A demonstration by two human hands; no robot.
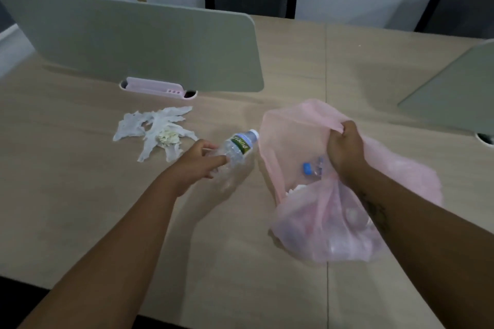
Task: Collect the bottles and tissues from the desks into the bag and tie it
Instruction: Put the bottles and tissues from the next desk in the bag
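Water bottle [235, 149]: clear, crumpled and seemingly empty, so probably light with walls that give. It is held low over the counter [80, 195], with its cap aimed at the bag's mouth.
Left hand [199, 160]: fingers curl round the bottle's lower body, and the arm reaches forward.
Pink plastic bag [288, 125]: thin, limp film (likely slippery unless bunched). It rests on the counter just right of the bottle.
Right hand [344, 147]: clenched on the bag's gathered rim, holding the mouth up.
Tissues [157, 131]: torn and soft, lying left of the bottle.
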